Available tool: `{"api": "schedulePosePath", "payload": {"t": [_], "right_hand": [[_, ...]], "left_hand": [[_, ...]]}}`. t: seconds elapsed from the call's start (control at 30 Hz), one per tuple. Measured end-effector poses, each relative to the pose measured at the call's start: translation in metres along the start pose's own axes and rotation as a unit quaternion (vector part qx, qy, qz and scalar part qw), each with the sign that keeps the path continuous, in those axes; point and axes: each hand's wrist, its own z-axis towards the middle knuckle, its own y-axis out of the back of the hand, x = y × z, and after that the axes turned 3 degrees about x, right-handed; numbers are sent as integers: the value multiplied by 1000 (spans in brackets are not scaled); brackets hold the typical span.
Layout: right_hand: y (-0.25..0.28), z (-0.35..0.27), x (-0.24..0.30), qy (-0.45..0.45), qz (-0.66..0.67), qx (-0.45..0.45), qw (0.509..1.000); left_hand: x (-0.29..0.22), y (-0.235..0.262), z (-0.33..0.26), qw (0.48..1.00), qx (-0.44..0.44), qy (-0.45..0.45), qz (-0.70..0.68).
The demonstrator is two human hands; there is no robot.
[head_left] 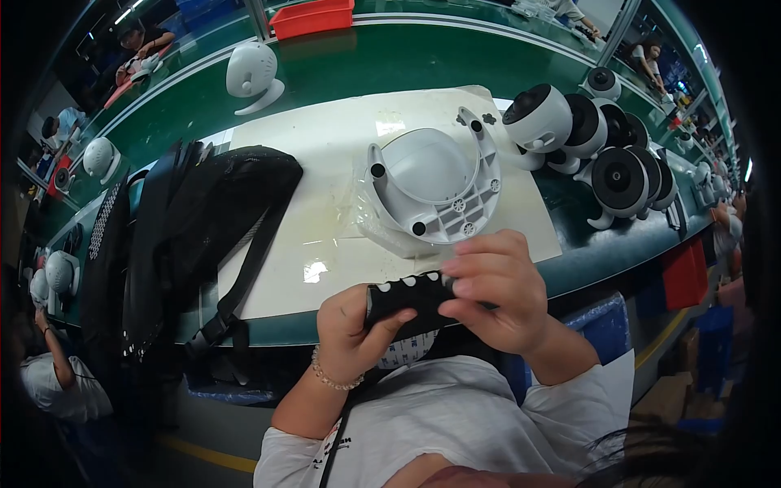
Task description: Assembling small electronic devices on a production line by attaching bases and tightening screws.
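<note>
A: Where's the work at this moment?

B: Both hands are up off the bench, just short of its near edge. The left hand (pixel 351 324) is wrapped round one end of a black strip with white dots (pixel 404 294), thumb pressed over it. The right hand (pixel 498 289) pinches the other end, fingertips closed on top. I'd judge this a handling or prepping step on the strip, not yet fitting.

A: And the housing?

B: The white fan base shell (pixel 435 187) lies on its clear plastic bag on the white mat (pixel 325 138), underside up, near the mat's near edge, just beyond the hands. Nothing is touching it.

A: What would a next move call for?

B: My guess: keeping the two-ended pinch steady while carrying the strip forward over the bench edge, then lining it to the shell's rim.

A: Room to move?

B: Tight at the sides. A pile of black mesh straps (pixel 203 220) overlaps the mat's left edge. A row of finished white fans (pixel 602 146) crowds the right edge. The mat's far corners and middle left are bare. The green bench (pixel 366 61) beyond holds one white fan (pixel 250 75) and a red bin (pixel 311 16) at the far edge.
</note>
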Motion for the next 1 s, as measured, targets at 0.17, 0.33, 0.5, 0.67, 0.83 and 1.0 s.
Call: {"api": "schedulePosePath", "payload": {"t": [0.17,0.33,0.5,0.67,0.83,1.0], "right_hand": [[-3,1,-2,-25,21,61,998],[-8,-5,-4,-4,84,8,996],[-15,2,2,-24,156,-14,987],[-10,-3,5,28,135,50,989],[-10,-7,-2,29,78,-42,996],[1,7,-39,-121,131,-48,983]], "left_hand": [[-1,0,3,997,22,-57,52],[3,-2,3,996,20,-65,64],[-1,-2,6,991,29,-88,95],[-2,-4,4,992,41,-65,104],[-3,-7,8,995,54,-2,80],[1,-12,18,986,-11,-107,128]]}}
